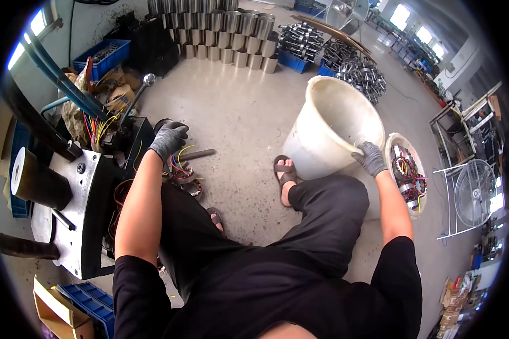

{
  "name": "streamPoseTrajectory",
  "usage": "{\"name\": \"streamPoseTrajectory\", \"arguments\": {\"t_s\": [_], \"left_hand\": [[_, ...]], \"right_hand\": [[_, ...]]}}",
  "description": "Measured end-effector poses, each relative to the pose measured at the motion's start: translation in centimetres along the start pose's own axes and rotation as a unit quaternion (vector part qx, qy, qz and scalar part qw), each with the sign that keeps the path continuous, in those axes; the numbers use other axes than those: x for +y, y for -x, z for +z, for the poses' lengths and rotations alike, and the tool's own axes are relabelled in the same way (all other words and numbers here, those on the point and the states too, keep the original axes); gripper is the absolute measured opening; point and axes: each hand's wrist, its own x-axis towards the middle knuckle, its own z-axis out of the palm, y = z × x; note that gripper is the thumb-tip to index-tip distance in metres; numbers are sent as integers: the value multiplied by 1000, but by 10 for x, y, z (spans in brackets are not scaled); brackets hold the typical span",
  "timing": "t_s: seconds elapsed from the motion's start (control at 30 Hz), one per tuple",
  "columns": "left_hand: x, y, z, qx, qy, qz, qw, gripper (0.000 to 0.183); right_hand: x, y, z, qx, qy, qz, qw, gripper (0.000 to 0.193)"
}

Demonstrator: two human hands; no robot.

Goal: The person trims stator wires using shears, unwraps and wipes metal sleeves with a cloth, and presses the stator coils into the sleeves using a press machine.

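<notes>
My right hand (371,159), in a grey glove, closes its fingers on the near right rim of a large white plastic tub (311,138). The tub leans on the floor beside my right foot, and its visible inside looks bare. On the other side, my gloved left hand (170,139) is curled beside a dark round part (163,124) at the machine; what its fingers hold, if anything, is hidden. Below that hand, a motor stator with coloured wires (188,182) sits near a dark metal bar (200,154).
A press-like machine (76,209) with a lever (136,99) stands at my left. To the right are a white tub of wound stators (394,141) and a floor fan (473,192). Stacked metal cylinders (226,37) and piled rotors (302,45) stand farther off.
</notes>
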Motion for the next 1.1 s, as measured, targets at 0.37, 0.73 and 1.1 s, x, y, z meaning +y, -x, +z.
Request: {"name": "streamPoseTrajectory", "arguments": {"t_s": [0.37, 0.73, 1.1], "left_hand": [[5, 17, 5, 28, -111, 24, 993, 21], [-8, -3, -32, 67, -167, -41, 983, 20], [25, 59, -21, 51, -309, 84, 946, 23]], "right_hand": [[42, -172, 46, -94, 76, 292, 949, 72], [132, -173, 101, -83, 135, 337, 928, 39], [107, -172, 105, 28, 59, 218, 974, 64]]}}
